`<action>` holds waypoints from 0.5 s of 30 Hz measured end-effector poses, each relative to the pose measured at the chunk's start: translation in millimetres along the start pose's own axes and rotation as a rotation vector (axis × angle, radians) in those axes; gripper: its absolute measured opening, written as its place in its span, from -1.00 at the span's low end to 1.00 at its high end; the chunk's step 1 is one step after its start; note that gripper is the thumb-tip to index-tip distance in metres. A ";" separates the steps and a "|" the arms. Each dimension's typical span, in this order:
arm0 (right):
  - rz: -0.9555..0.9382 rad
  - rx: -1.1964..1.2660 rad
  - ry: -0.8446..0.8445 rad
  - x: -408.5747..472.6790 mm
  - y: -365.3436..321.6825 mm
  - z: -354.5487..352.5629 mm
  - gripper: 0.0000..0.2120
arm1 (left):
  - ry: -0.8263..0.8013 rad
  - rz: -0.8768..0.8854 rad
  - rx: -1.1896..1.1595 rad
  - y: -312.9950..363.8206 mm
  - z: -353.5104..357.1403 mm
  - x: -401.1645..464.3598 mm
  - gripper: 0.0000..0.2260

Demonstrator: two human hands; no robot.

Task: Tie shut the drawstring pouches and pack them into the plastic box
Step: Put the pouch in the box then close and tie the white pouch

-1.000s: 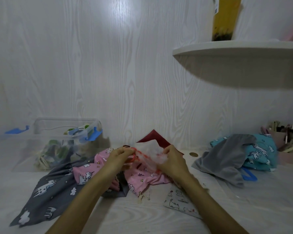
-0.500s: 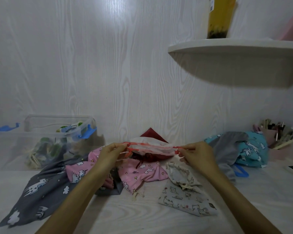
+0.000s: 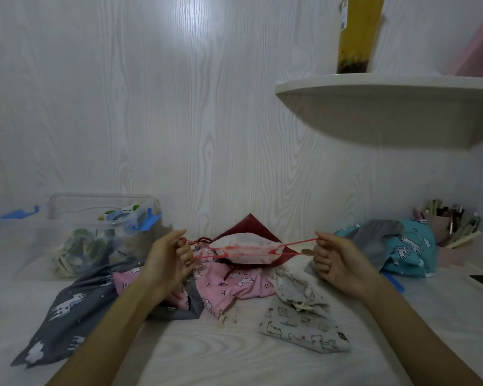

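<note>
Both hands, left (image 3: 169, 256) and right (image 3: 336, 261), pinch the red cords (image 3: 296, 243) and pull apart, likely to cinch the white pouch (image 3: 246, 250) shut.

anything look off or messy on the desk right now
Nothing damaged or spilled. The unpacked pouches are just heaped loosely: the pink pouch overlaps the grey unicorn pouch, and the cat-print pouch lies crumpled with its mouth open.

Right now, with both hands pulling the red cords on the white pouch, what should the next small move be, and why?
Probably bring the hands together and knot the red cords: left hand and right hand hold them taut, and the white pouch mouth looks gathered.
</note>
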State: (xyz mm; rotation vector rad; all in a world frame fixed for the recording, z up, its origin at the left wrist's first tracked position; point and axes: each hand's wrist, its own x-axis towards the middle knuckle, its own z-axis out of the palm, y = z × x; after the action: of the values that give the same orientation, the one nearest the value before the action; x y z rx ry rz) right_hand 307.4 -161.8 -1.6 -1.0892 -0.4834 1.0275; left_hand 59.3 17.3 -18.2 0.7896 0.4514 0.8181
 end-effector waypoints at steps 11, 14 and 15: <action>-0.020 -0.190 0.345 2.7 -2.0 -32.0 -0.77 | 0.223 0.221 0.866 2.9 -17.3 0.3 -0.75; 0.053 -0.566 0.276 -6.6 -6.8 -22.3 -0.87 | 0.212 0.313 1.189 7.2 -13.5 -3.9 -0.93; 0.021 -0.758 0.267 -8.9 -8.6 -20.3 -0.89 | 0.227 0.380 1.325 11.5 -11.3 -6.2 -0.84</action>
State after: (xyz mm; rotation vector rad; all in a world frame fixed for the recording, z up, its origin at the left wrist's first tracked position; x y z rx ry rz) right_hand 322.4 -180.3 -1.3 -1.8775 -0.6654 0.7005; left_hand 42.9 22.4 -16.1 2.0591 1.1017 0.9147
